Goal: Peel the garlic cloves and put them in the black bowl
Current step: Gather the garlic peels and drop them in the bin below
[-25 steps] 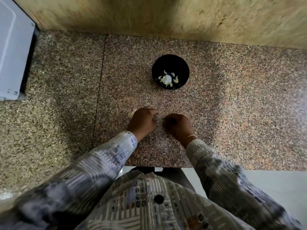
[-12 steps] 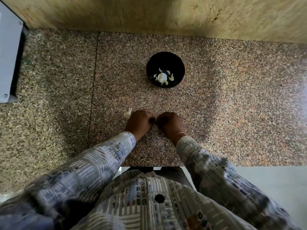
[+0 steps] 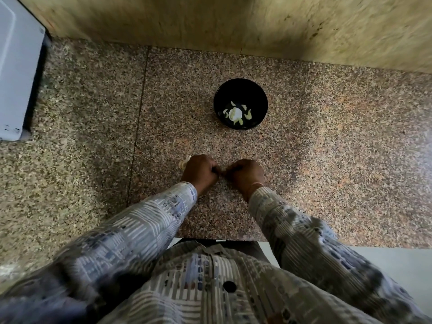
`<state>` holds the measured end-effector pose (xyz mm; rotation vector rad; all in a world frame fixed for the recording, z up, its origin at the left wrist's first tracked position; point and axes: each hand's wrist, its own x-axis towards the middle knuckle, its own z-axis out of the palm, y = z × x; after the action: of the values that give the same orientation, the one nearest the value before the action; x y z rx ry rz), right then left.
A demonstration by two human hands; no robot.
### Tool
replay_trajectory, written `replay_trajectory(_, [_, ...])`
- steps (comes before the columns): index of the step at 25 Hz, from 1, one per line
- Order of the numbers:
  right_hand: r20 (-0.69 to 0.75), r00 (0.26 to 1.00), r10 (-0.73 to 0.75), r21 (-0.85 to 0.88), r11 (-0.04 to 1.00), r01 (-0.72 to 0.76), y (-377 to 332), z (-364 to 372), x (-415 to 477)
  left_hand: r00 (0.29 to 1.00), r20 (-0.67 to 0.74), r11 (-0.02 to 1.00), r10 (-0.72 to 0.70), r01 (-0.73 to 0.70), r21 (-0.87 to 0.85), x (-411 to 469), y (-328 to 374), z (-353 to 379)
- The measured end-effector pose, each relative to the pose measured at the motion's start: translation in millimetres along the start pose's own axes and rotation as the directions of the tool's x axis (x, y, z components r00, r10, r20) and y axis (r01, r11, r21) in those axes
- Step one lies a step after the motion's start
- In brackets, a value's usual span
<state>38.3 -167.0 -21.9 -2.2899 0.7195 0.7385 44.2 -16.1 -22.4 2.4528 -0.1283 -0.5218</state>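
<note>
A pale garlic piece (image 3: 184,162) pokes out at the outer edge of the left hand (image 3: 201,173), on the side away from the right hand (image 3: 245,174). Both hands' fingers are curled in and meet tip to tip. Whether they pinch anything between them is hidden, so I cannot tell. Beyond the fingers, well apart, the black bowl (image 3: 254,94) holds peeled garlic cloves (image 3: 236,113). Under the fingers lies a speckled granite counter (image 3: 327,160).
</note>
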Motion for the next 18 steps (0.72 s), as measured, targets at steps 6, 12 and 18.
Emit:
replay_trajectory(6, [0.036,0.999,-0.006,0.029,1.000,0.005,0.4,-7.5,-0.5,1.000,0.004,1.000,0.013,-0.013,-0.022,1.5,-1.9,0.9])
replay_trajectory(12, [-0.020,1.000,-0.014,0.102,0.995,0.015,4.5,-4.1,-9.3,1.000,0.002,1.000,0.020,-0.020,-0.022,0.2,-0.9,1.3])
replay_trajectory(18, [-0.051,0.998,0.028,0.145,0.989,-0.020,2.8,-2.7,-7.7,0.999,-0.019,1.000,0.028,-0.028,0.002,-1.2,0.2,3.5])
